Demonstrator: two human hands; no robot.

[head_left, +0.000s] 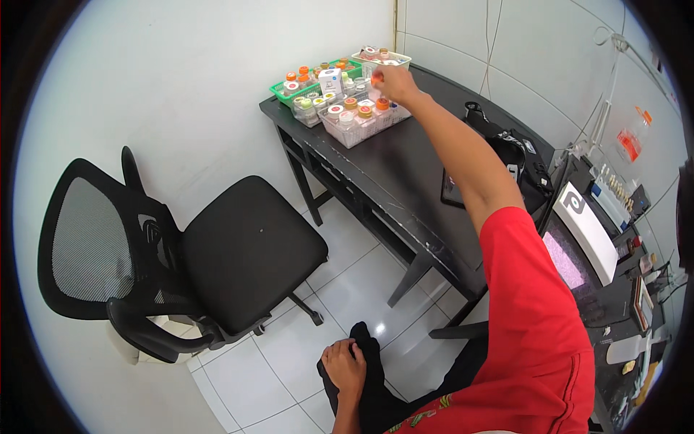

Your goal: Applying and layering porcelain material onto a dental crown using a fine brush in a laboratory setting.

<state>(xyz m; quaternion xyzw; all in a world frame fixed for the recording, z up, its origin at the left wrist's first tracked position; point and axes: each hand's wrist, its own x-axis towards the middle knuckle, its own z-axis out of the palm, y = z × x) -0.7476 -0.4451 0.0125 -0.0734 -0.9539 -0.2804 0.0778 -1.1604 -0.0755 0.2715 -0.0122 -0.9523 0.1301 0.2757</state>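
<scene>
Right hand: was stretched over the far part of the black tabletop, its fingers pinched at the tips on an orange-capped container.
Orange-capped container: was held at the left side of those fingertips, its cap touched by them; its lower part was hard to make out.
Clear basket: was placed just below and to the left of the pinching fingers, filled with jars capped in orange, gold and white.
Small clear tub: was set farther left of the fingers, beside the clear basket.
White box: was stood upright to the left of the fingers, among the containers.
Green basket: was placed left of the fingers, behind the tub, and was loaded with orange-capped bottles.
Cream basket: was positioned just beyond the fingers.
Black bag: was laid to the right of the fingers, nearer the body.
Left hand: was rested on a black-clad leg, well apart from the baskets, its fingers loosely spread and nothing seen gripped.
</scene>
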